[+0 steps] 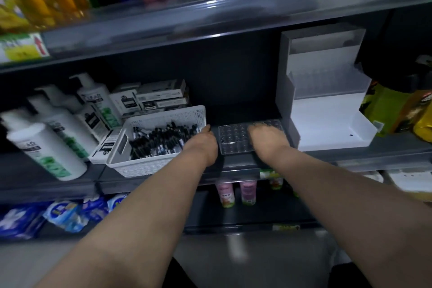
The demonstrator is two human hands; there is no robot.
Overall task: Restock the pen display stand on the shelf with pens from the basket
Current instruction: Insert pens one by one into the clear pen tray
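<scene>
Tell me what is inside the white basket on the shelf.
The white basket holds a loose pile of dark pens. The left hand covers its right edge; the pile hides the basket's floor.

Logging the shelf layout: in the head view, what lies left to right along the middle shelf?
White pump bottles → white basket of pens → clear holed tray → grey and white stand → green and yellow packets.
</scene>
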